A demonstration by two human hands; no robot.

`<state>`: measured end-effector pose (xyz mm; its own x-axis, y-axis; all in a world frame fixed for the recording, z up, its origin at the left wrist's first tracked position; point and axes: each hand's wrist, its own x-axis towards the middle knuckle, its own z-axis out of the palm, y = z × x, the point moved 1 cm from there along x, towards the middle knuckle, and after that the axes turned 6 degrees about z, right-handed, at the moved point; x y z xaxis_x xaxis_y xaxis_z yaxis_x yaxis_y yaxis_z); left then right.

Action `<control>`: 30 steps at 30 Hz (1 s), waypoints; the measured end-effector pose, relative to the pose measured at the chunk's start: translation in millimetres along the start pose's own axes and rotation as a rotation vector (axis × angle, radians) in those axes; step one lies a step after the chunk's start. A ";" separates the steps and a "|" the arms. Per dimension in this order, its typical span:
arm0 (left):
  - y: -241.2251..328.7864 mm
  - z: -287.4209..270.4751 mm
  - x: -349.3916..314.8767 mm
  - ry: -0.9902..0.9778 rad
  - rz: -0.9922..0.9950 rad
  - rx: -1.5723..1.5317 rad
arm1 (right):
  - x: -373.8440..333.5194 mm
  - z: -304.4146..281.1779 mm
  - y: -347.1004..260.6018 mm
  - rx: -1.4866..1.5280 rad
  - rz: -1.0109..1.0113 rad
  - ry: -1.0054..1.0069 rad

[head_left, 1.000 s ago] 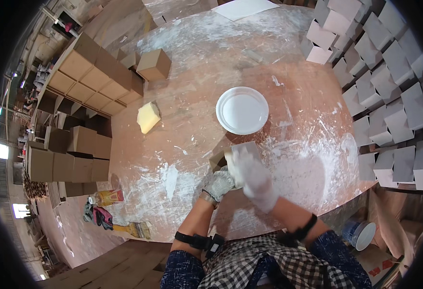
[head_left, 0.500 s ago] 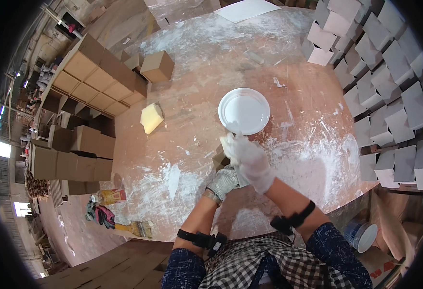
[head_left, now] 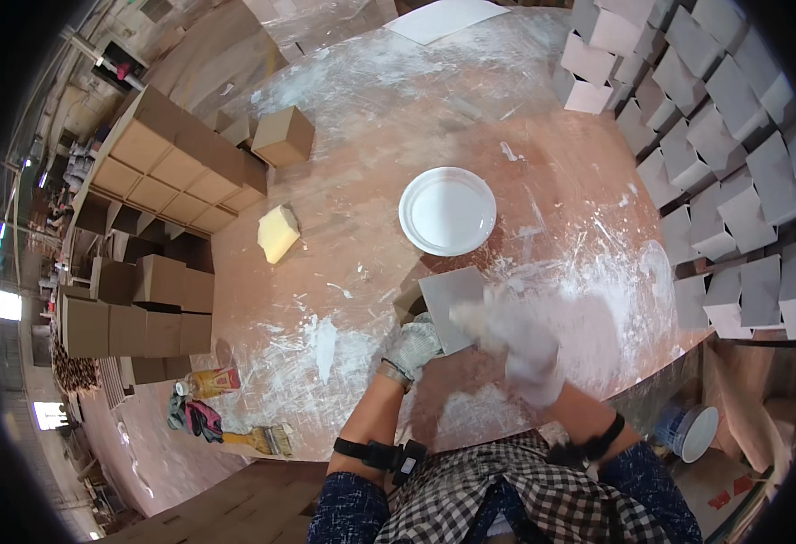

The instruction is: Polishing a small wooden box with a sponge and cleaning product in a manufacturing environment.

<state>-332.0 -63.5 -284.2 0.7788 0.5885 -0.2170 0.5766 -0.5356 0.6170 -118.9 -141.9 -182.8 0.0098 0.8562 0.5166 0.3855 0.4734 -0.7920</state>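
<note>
In my gloved left hand (head_left: 412, 346) is a small brown cardboard box (head_left: 407, 302), tilted, its side coated wet grey-white (head_left: 443, 295). The fingers are closed round the box's near left part. Just right of the coated side, my gloved right hand (head_left: 529, 349) is smeared by motion. Something pale seems to stick out from its fingers toward the box, too blurred to name. Beyond both hands stands a round white bowl (head_left: 448, 213) of white liquid. A block of yellow sponge (head_left: 278, 234) lies on the table to the left.
Brown boxes (head_left: 176, 159) are stacked at the left, with a single box (head_left: 283, 136) beside them. Grey-white coated boxes (head_left: 688, 145) are piled at the right. A brush (head_left: 266, 441), a bottle (head_left: 208, 383) and a cloth (head_left: 200, 419) lie near left. A bucket (head_left: 695, 435) stands below the table's right edge.
My right hand has moved right and nearer to me, off the box, uncovering its grey-white side. My left hand still holds the box. The whole view has shifted slightly.
</note>
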 end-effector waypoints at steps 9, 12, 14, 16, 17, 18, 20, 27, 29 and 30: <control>-18.7 12.5 -1.5 -0.036 0.018 0.101 | -1.9 31.1 69.7 0.211 0.191 -0.045; -16.5 6.9 -0.7 -0.051 0.047 0.048 | -65.6 24.5 48.1 0.227 0.127 -0.008; -15.4 4.8 1.3 -0.087 0.060 0.093 | -91.7 17.2 34.5 0.195 0.157 -0.100; -16.1 5.5 2.5 -0.111 0.101 0.268 | -107.8 7.6 18.5 0.407 0.408 -0.109; -17.8 6.8 2.6 -0.109 0.074 0.226 | -111.3 0.7 12.8 0.439 0.544 -0.137; -19.7 9.0 2.4 -0.115 0.071 0.255 | -112.5 -6.1 7.5 0.565 0.644 -0.001; -24.2 13.3 2.2 -0.061 0.125 0.264 | -110.8 -17.9 2.4 0.659 0.869 0.194; -9.1 5.9 0.7 0.106 0.269 0.295 | -87.8 -25.5 10.1 0.752 0.785 0.329; 11.5 -3.8 -1.4 0.061 0.216 0.429 | -82.0 -28.0 11.9 0.682 1.057 0.350; 23.9 -8.2 -5.6 0.013 0.132 0.506 | -76.1 -30.8 10.0 0.668 0.902 0.286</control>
<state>-324.6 -74.6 -262.1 0.8515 0.5021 -0.1512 0.5237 -0.8293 0.1951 -87.3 -208.8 -220.1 0.2738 0.9011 -0.3363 -0.4313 -0.1976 -0.8803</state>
